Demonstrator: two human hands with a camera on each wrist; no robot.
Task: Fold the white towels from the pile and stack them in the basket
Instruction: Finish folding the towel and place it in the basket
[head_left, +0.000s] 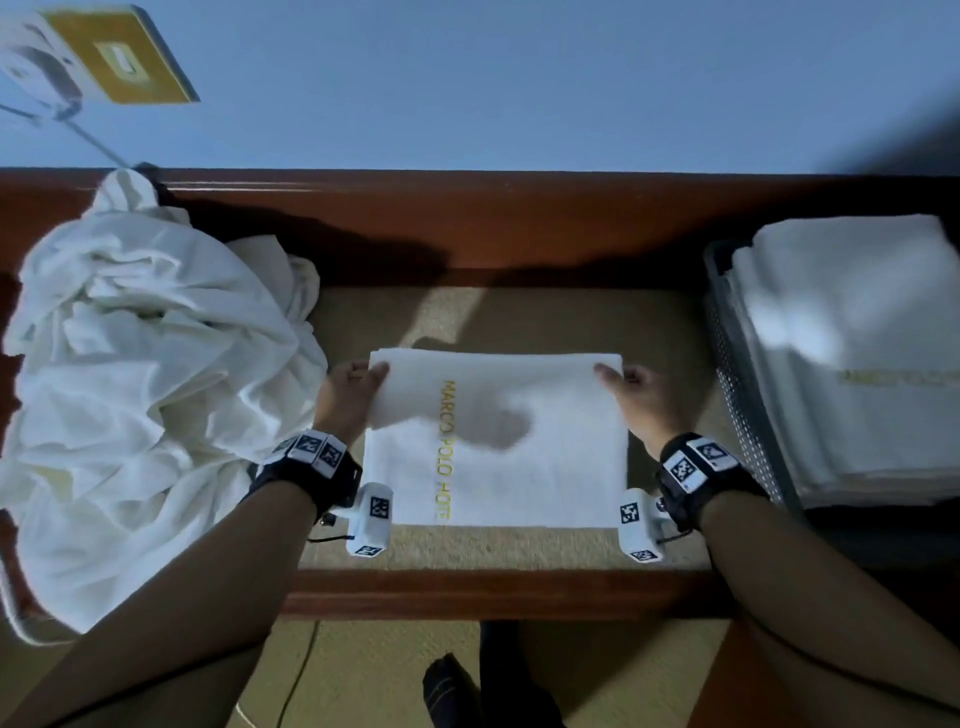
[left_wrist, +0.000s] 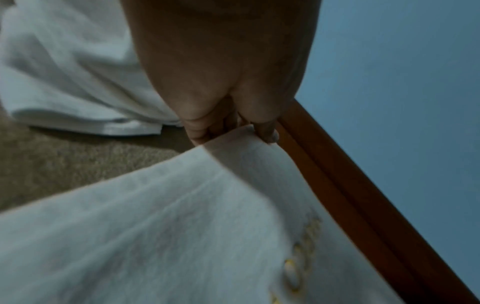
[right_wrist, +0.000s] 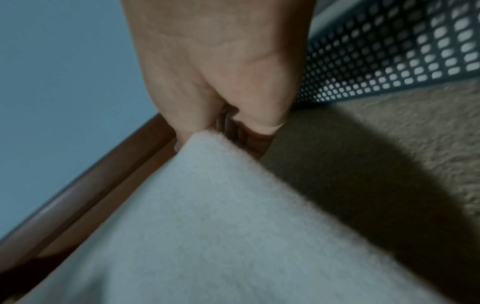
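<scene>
The left hand pinches the far left corner of the folded white towel, and the right hand pinches the far right corner, each grip clamped on the cloth. The towel lies on the desk between the pile of unfolded towels on the left and the basket of stacked folded towels on the right. Its long axis runs left to right; the gold lettering runs away from the person.
</scene>
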